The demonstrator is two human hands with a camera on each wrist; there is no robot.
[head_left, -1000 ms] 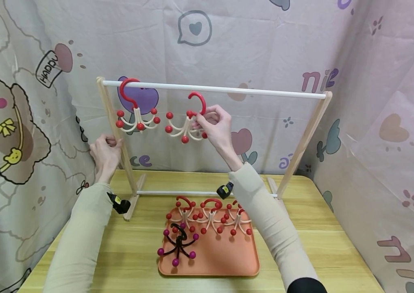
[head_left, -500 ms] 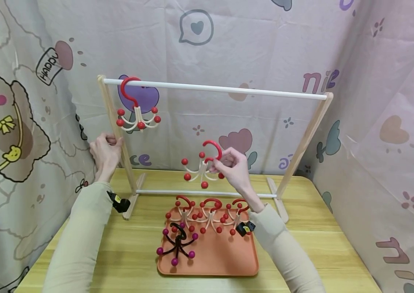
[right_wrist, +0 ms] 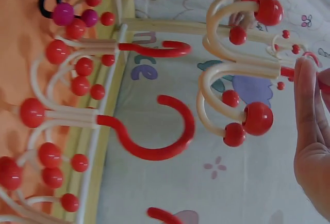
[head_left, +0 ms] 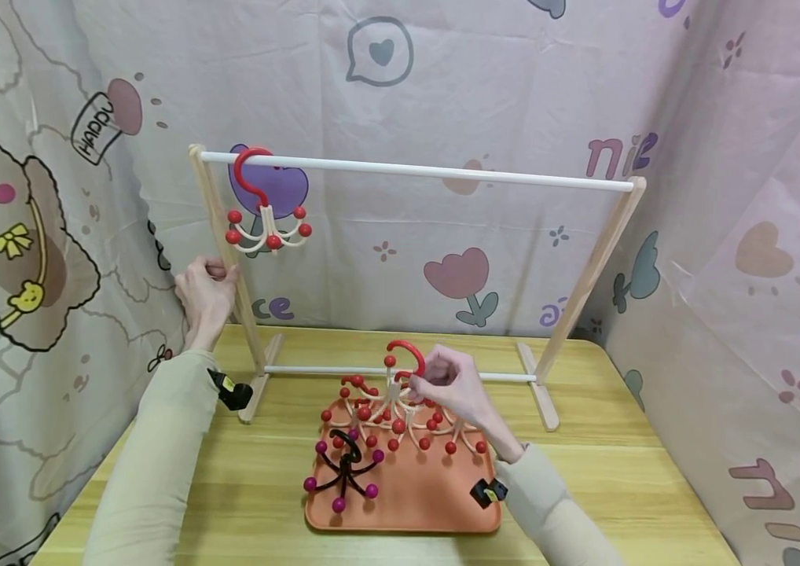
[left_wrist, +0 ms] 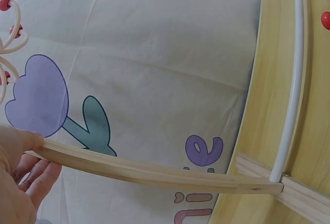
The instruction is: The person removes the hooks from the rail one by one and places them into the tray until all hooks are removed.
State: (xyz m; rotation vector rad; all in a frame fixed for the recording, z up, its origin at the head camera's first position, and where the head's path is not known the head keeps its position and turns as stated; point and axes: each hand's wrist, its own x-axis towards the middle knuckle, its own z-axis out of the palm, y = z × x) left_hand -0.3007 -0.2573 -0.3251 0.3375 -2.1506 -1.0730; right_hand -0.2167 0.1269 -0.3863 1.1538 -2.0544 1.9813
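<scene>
Over the back of the orange tray (head_left: 435, 499), my right hand (head_left: 458, 387) pinches the red hook of a cream claw-shaped hanger with red ball tips (right_wrist: 258, 68). It hangs upright, overlapping other hangers in the head view. My left hand (head_left: 205, 299) holds the left post (left_wrist: 154, 175) of a wooden rack, thumb on one side and fingers on the other. From the rack's white top rod (head_left: 400, 168) a similar red-hooked hanger (head_left: 267, 224) hangs near the left end. Several more cream hangers (right_wrist: 72, 118) stand along the tray's back, partly hidden.
A black hanger with purple balls (head_left: 345, 465) stands at the tray's left. Behind the tray runs the rack's white lower rod (head_left: 329, 370), between wooden feet (head_left: 544, 401). Printed curtains (head_left: 513, 94) enclose the wooden table (head_left: 605, 464).
My right hand has brought the held hanger down from just below the top rod to the back of the tray. My left hand has stayed on the post.
</scene>
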